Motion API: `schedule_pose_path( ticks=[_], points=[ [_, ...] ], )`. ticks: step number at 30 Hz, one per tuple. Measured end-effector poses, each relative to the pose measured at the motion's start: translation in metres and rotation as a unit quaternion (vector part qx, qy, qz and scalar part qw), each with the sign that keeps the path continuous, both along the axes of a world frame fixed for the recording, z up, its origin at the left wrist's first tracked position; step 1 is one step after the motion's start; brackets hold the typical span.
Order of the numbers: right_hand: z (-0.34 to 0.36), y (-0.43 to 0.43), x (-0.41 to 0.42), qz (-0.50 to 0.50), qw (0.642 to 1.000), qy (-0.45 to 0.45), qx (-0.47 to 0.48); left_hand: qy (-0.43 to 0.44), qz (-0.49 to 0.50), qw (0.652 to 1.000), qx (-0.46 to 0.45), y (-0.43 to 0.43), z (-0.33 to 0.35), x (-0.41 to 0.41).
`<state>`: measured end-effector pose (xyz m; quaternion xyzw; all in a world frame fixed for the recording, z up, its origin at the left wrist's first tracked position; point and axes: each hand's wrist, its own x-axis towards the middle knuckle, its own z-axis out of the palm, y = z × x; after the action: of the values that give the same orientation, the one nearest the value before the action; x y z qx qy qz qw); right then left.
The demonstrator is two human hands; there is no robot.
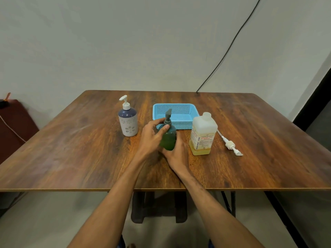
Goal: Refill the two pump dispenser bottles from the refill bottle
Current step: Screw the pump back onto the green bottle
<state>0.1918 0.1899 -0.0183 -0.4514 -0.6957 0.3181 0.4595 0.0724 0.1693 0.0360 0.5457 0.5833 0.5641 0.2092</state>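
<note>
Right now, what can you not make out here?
Head view: fill level of the green pump bottle; dark wall, left hand and right hand cover it.
Head view: fill level of the flowered pump dispenser; opaque wall.
Head view: small print on the refill bottle label; too small.

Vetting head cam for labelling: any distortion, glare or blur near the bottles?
Head view: wide-angle lens bows the table edges; pale sheen on its left half; green bottle, left hand and right hand slightly soft; refill bottle small print unreadable; light even, shadows faint.
</note>
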Motion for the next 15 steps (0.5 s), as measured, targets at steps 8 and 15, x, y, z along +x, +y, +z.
schedule_pose_path(
  ticks=[8,15],
  points=[
    [0.000,0.001,-0.001,-0.005,1.000,-0.006,-0.011,-0.051,0.089,0.992,0.079,0.001,0.006,0.022],
    [-0.001,0.000,0.000,-0.002,1.000,-0.011,-0.007,-0.025,0.004,0.999,0.039,-0.005,0.010,0.005]
  ],
)
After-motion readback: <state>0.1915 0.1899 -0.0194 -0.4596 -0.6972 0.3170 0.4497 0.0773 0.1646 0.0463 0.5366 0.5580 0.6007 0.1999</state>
